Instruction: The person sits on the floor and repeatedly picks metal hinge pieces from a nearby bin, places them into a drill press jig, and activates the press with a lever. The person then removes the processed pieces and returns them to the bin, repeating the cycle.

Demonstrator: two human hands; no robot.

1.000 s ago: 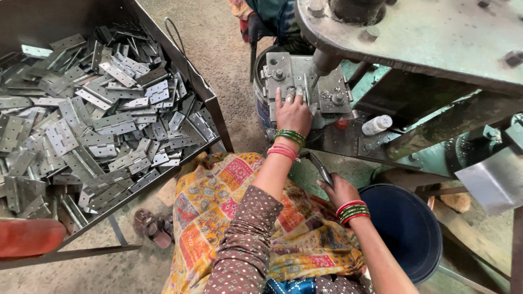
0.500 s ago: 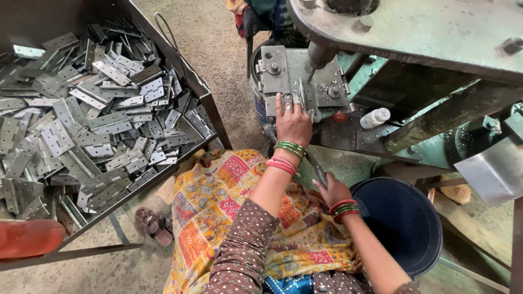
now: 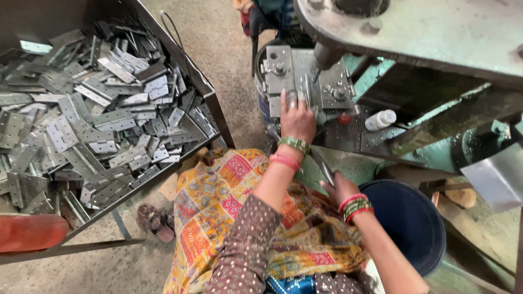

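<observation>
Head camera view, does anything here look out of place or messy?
The metal hinge plates lie jumbled in the tray, overlapping at all angles rather than stacked. A small white bottle lies on its side by the press. Nothing looks spilled or broken.

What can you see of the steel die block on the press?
The die block looks like grey bare steel: flat plates on the press bed, fastened by bolts near the left and right ends. A round ram comes down onto its middle. It lies level under the green press frame. The left hand rests fingers on its front edge; what they pinch is hidden.
</observation>
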